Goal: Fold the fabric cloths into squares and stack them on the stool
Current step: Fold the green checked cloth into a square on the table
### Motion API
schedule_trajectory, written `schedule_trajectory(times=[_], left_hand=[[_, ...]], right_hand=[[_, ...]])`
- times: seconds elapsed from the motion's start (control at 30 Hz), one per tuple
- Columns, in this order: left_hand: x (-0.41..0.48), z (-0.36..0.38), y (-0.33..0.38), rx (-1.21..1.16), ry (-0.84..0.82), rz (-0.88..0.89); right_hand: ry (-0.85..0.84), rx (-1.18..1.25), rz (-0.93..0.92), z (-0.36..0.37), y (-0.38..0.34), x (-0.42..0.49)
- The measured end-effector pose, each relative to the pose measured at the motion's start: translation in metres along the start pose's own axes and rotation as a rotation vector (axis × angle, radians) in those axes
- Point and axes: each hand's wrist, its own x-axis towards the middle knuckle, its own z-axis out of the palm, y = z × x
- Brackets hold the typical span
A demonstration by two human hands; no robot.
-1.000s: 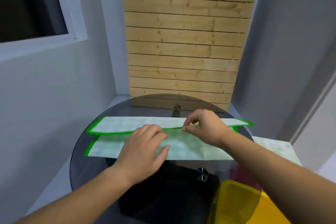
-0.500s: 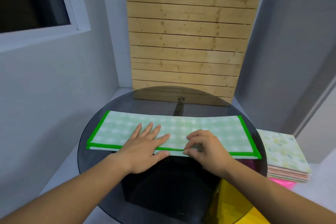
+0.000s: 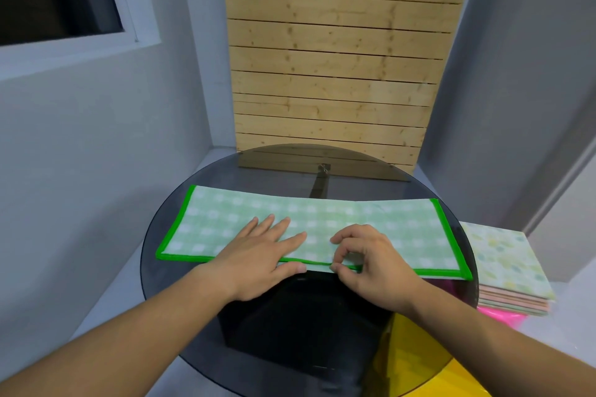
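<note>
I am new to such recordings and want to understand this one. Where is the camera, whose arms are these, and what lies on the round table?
No machine here: a person wears a camera on the head, so you look down at their own arms. On the glass table lies a green checked cloth, folded into a long strip. The left hand presses flat on it; the right hand pinches its near edge. At the right, folded cloths are stacked on a pink stool.

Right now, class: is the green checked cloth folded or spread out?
Folded: the cloth is a long strip, two layers showing along its near edge.
</note>
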Motion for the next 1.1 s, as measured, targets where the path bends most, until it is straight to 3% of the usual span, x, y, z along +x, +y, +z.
schedule_trajectory(times=[0.5, 0.57, 0.67, 0.8, 1.0, 1.1], left_hand=[[-0.004, 0.001, -0.001, -0.195, -0.035, 0.0], [-0.003, 0.002, -0.001, -0.19, -0.034, -0.001], [-0.003, 0.0, -0.001, -0.211, -0.046, -0.011], [-0.002, -0.012, 0.001, -0.169, -0.014, -0.027], [0.024, -0.016, 0.013, -0.111, 0.206, -0.056], [0.05, -0.012, 0.032, -0.224, 0.163, -0.03]], right_hand=[[-0.109, -0.055, 0.021, -0.01, -0.002, 0.02], [-0.079, -0.137, 0.036, -0.014, -0.001, 0.036], [-0.179, -0.315, 0.149, -0.007, -0.003, 0.056], [-0.313, -0.394, 0.218, 0.011, -0.002, 0.058], [-0.299, -0.451, 0.201, 0.017, 0.003, 0.055], [-0.293, -0.45, 0.201, 0.018, 0.005, 0.055]])
